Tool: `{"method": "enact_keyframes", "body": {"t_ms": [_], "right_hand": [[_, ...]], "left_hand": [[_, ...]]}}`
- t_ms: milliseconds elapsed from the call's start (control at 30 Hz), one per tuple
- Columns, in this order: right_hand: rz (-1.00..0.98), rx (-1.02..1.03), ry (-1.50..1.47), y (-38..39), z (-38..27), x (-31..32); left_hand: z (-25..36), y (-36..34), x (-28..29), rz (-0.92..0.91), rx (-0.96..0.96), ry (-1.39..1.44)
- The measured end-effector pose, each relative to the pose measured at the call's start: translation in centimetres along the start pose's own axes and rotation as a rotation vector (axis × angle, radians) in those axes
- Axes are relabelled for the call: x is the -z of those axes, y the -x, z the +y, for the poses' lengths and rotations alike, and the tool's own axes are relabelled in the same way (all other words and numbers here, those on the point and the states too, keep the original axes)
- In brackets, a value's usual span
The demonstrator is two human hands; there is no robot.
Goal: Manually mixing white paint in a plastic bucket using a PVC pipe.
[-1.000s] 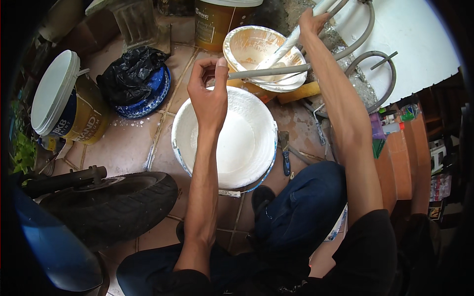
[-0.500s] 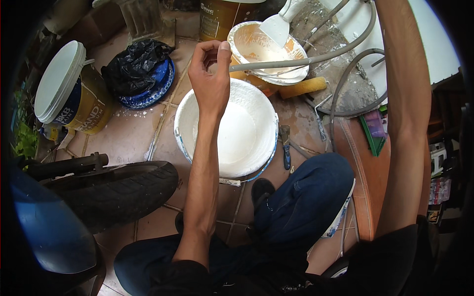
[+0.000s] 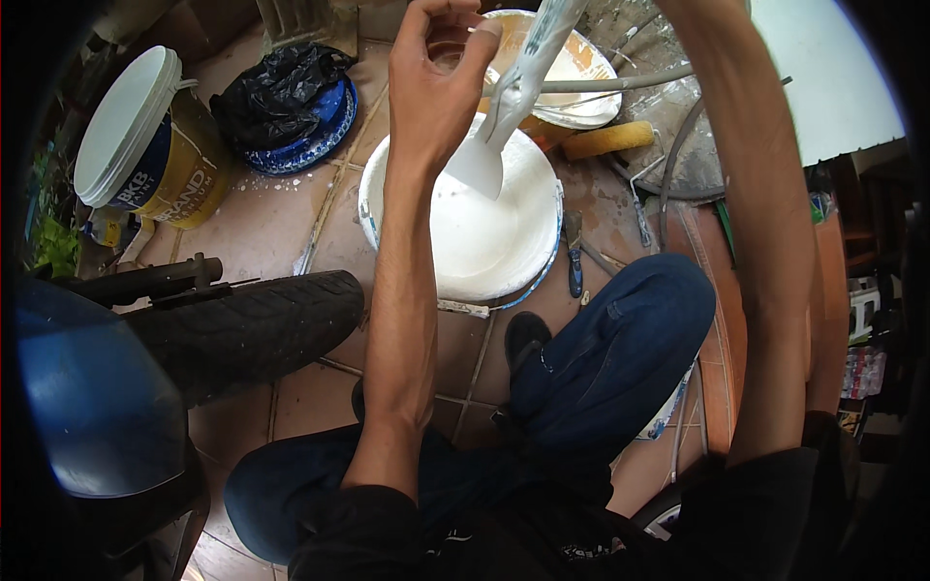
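My left hand (image 3: 441, 82) is raised over the far left rim of a white paint bucket (image 3: 554, 218). Its fingers are curled, the thumb stands apart, and a gap shows between them with nothing I can make out in it. A broad, white-coated tool like a scraper (image 3: 475, 169) slants down from the top edge, its lower end over the white paint (image 3: 465, 232). Its upper end is out of view. My right forearm (image 3: 760, 145) reaches up on the right; the hand itself lies beyond the top edge.
Behind stands a smaller paint-smeared tub (image 3: 603, 87), with a yellow roller (image 3: 608, 140) and grey hose (image 3: 630, 83). A putty knife (image 3: 574, 257) lies right of the bucket. At left are a lidded pail (image 3: 189, 179), black plastic bag (image 3: 281, 102) and tyre (image 3: 281, 320).
The white-coated tool has come from over the smaller tub to over the white bucket. My left hand has moved farther up, its thumb and fingers spread wider. The view has shifted slightly.
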State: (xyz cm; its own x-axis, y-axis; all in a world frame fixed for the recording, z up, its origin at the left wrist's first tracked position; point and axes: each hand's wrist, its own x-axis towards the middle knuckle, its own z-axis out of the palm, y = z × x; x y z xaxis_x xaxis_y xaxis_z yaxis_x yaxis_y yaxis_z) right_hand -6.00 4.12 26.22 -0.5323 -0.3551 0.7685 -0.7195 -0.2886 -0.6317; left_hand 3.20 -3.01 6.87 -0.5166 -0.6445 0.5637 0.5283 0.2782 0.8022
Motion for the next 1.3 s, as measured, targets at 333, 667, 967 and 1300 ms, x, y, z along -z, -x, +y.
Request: {"method": "enact_keyframes", "body": {"t_ms": [333, 667, 967, 1300], "right_hand": [[0.113, -0.289, 0.143, 11.0, 4.1, 0.4], [0.086, -0.494, 0.117, 11.0, 4.7, 1.1], [0.032, -0.402, -0.053, 11.1, 3.8, 0.3], [-0.067, -0.376, 0.021, 11.5, 5.8, 0.5]], "left_hand": [[-2.1, 3.1, -2.8, -0.406, 0.101, -0.107], [-5.9, 3.5, -7.2, -0.183, 0.001, 0.04], [-7.1, 1.8, -6.0, -0.189, 0.047, 0.032], [-6.8, 3.4, -5.7, -0.173, 0.151, -0.021]]}}
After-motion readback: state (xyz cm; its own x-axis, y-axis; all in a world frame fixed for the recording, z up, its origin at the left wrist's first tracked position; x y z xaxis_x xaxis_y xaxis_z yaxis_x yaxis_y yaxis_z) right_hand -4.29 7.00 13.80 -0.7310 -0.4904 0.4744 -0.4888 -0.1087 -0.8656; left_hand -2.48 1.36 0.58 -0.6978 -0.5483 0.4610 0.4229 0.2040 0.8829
